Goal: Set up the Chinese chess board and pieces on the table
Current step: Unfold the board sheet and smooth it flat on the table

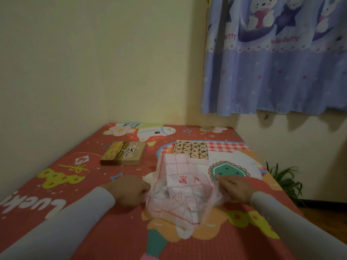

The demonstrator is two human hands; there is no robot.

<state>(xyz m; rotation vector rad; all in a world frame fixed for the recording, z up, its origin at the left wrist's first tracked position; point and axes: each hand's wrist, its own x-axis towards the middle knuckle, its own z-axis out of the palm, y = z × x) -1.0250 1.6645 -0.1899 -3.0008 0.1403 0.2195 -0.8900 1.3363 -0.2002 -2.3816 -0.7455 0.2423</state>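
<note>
Your left hand (129, 190) and right hand (235, 188) each pinch one side of the thin, crumpled chess board sheet (180, 192), still partly folded on the red table cover (78, 186). Just behind the sheet is the open box of wooden pieces (191, 150). To its left lies the box lid (123, 153).

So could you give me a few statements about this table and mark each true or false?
1. Both hands, left hand and right hand, grip the crumpled paper board. True.
2. The board lies spread flat. False: it is still folded and creased.
3. The pieces sit in their open box. True.
4. The brown lid covers the pieces. False: it lies apart, to their left.
</note>
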